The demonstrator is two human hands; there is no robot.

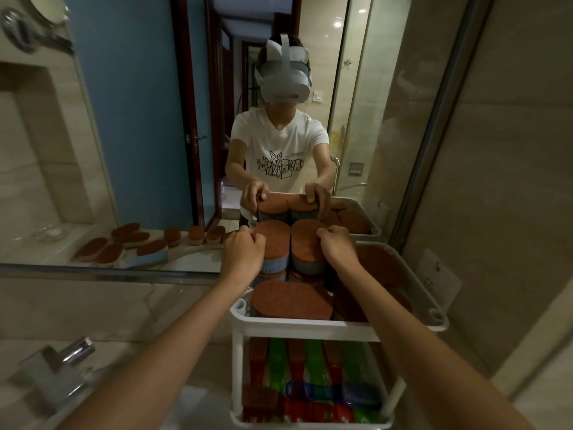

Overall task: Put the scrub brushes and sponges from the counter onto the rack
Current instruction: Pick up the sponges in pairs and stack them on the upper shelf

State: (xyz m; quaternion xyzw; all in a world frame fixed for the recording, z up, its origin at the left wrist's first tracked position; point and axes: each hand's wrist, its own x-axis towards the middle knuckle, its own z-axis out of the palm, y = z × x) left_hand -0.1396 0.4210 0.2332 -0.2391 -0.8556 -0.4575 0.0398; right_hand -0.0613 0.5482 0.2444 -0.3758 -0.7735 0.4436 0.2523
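A white two-tier rack (310, 327) stands on the counter against the mirror. Its top tray holds several oval sponges with brown scouring tops and blue bodies. My left hand (245, 252) grips the left sponge (276, 243) of a pair standing at the back of the tray. My right hand (336, 246) grips the right sponge (305, 246) beside it. The two sponges touch each other. A larger sponge (290, 301) lies flat at the tray's front. The lower tier holds red, green and blue scrub brushes (310, 389).
The mirror (139, 135) runs along the back and reflects a person and several sponges lying on the opposite ledge. A chrome tap (59, 367) stands at the lower left over the basin. A tiled wall with a socket (437, 280) closes the right side.
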